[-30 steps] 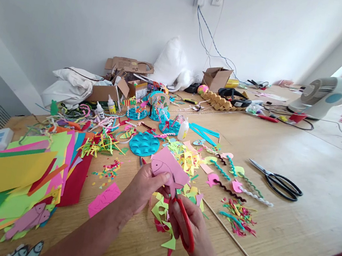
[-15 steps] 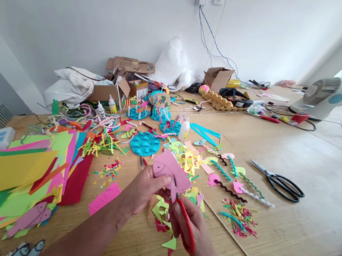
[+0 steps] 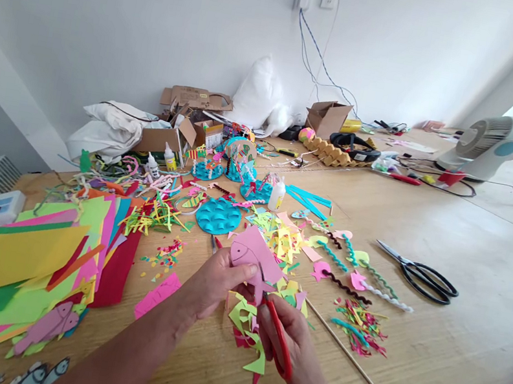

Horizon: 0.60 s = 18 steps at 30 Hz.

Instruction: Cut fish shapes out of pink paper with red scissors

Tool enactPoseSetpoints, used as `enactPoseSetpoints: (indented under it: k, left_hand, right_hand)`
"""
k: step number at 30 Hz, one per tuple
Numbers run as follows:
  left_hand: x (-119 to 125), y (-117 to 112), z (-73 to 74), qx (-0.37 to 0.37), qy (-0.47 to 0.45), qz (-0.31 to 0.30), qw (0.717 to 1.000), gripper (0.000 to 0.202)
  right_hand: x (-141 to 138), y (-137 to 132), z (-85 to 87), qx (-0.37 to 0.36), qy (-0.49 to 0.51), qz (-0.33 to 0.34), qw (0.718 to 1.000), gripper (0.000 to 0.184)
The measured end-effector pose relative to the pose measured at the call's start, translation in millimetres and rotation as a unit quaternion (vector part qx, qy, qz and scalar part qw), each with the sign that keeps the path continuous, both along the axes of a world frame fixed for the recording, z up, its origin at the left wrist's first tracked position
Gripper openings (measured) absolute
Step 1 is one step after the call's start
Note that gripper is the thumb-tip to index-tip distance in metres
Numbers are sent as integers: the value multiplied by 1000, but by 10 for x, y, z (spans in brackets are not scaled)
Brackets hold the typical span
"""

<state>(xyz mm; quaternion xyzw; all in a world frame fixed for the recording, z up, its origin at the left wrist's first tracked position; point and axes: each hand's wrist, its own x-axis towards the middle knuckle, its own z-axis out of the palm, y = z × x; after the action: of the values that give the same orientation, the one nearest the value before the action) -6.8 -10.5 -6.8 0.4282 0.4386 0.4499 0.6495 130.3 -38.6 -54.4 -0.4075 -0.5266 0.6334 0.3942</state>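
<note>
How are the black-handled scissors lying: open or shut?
Shut: the black-handled scissors show their blades together, tapering to one tip.

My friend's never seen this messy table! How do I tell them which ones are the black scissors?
Find the white fan on the table, then look nearer. The black-handled scissors lie beside the curly fuzzy stems, on their right. Unlike the red-handled scissors in the right hand, nobody is holding these.

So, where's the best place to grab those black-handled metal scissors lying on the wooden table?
Probably by the black handle loops, coming from the right and near side: the scissors lie flat with the loops towards that side, while the pointed metal blades face left and away.
</note>
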Motion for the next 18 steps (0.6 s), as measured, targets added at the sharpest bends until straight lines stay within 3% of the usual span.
enactPoseSetpoints:
  k: [5,18]
  left_hand:
    - [-26,13,0,19,27,36,999,25]
    - [-16,-4,-6,23,14,5,1000,19]
  right_hand:
    - [-17,4,7,2,-18,4,1000,48]
    - [19,-20,56,20,-16,19,1000,49]
